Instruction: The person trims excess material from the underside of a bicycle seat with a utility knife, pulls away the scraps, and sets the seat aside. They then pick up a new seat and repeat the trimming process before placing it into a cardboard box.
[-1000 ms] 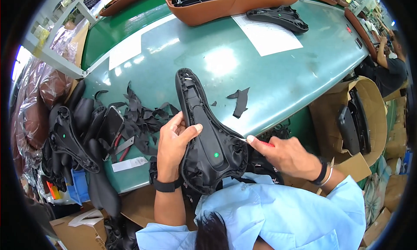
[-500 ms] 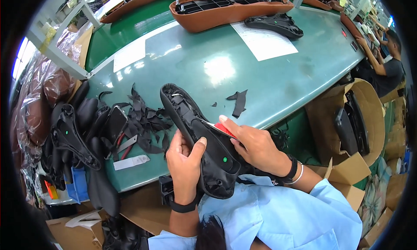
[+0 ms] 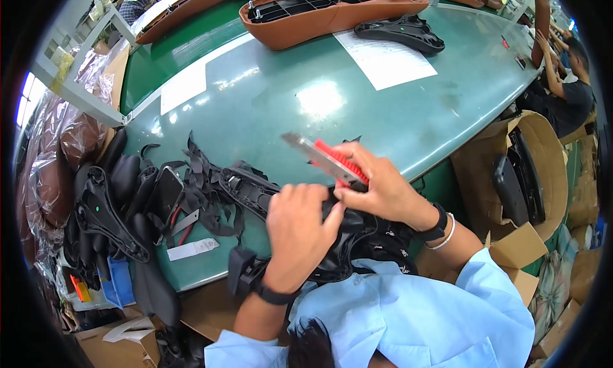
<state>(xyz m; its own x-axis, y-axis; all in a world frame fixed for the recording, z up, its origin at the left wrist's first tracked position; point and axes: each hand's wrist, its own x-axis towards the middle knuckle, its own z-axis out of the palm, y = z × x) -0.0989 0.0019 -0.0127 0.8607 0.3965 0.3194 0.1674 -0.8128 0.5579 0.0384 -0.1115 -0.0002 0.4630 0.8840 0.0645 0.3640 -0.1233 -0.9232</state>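
Observation:
A red utility knife (image 3: 332, 165) with its blade out is gripped in my right hand (image 3: 386, 192), above the green table's near edge. The blade points up and to the left, clear of the black part. Under my left hand (image 3: 301, 234) lies a long black leather-covered part (image 3: 246, 190) with a hollow, ribbed inside. My left fingers are bent over its middle and its nearer end is mostly hidden by my hands. Black fabric scraps (image 3: 207, 195) lie beside the part's far end.
On the left are a black-covered shell (image 3: 102, 208), a phone (image 3: 169, 188), a steel blade (image 3: 186, 222) and a blue bin (image 3: 118, 282). A brown padded panel (image 3: 332, 23) and papers lie across the table. A cardboard box (image 3: 552, 170) stands right; a co-worker (image 3: 571, 90) is beyond.
The knife has lifted off the black part, its blade swinging up. The part has dropped lower and tilted leftward, and my left hand has turned over, its back now upward.

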